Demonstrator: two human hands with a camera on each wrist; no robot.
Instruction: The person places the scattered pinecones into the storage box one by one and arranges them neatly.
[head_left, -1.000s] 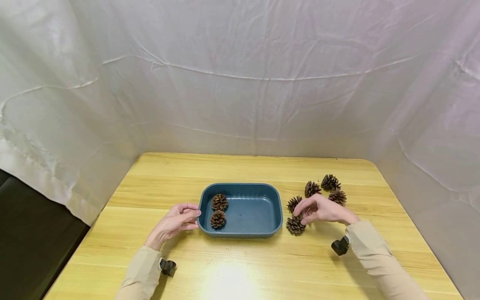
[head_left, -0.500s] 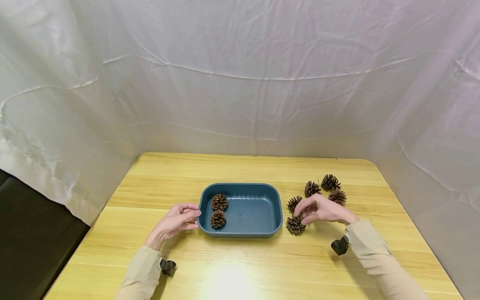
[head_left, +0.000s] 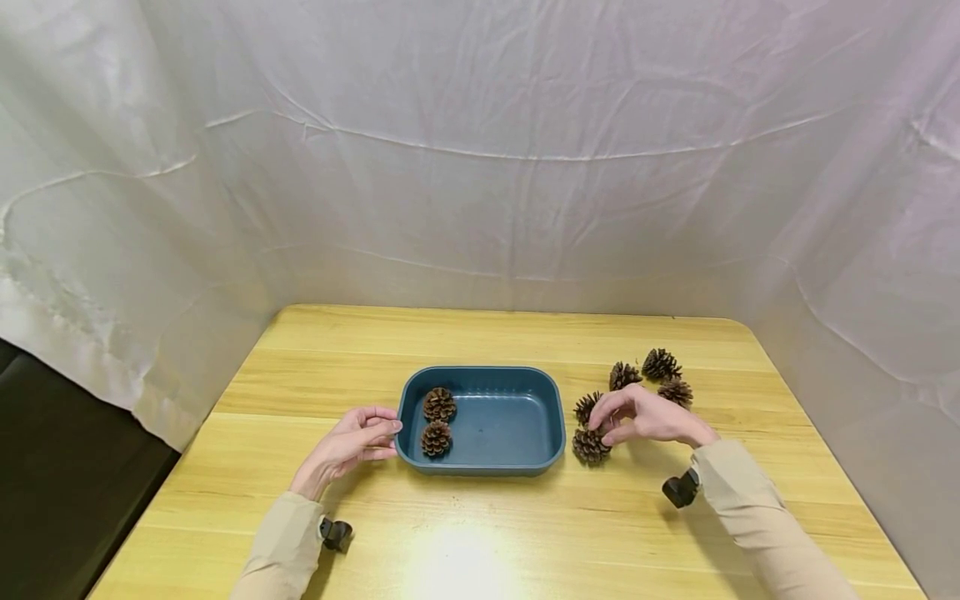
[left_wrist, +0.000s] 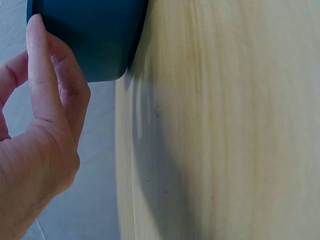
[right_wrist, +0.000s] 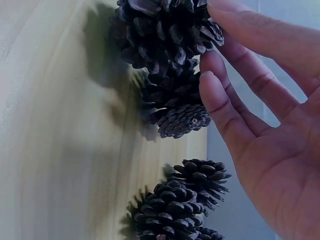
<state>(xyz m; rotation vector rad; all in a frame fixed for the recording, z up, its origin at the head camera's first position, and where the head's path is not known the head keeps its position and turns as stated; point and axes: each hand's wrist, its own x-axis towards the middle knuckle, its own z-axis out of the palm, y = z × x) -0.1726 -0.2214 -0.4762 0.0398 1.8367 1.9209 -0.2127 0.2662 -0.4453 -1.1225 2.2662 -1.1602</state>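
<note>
My left hand (head_left: 351,443) pinches the left rim of a dark blue rectangular tray (head_left: 480,470). In the left wrist view, its thumb lies against the rim of the tray (left_wrist: 95,60). Two brown pine cones, one (head_left: 438,404) behind the other (head_left: 436,438), sit at the left end inside the tray. To the right of the tray, my right hand (head_left: 651,415) grips a pine cone (head_left: 589,448) between thumb and fingers. The right wrist view shows this pine cone (right_wrist: 165,32) close up, partly cut off at the top. Another pine cone (head_left: 587,407) lies just behind it, partly hidden by the fingers.
Farther back on the right lie more pine cones: one (head_left: 624,376) nearer the tray, one (head_left: 661,364) at the rear and one (head_left: 676,393) behind my right hand. The wooden table (head_left: 480,517) is bordered by pale hanging cloth (head_left: 487,208).
The right hand and its pine cone have shifted very slightly up in the head view. The left hand and the tray have stayed put.
</note>
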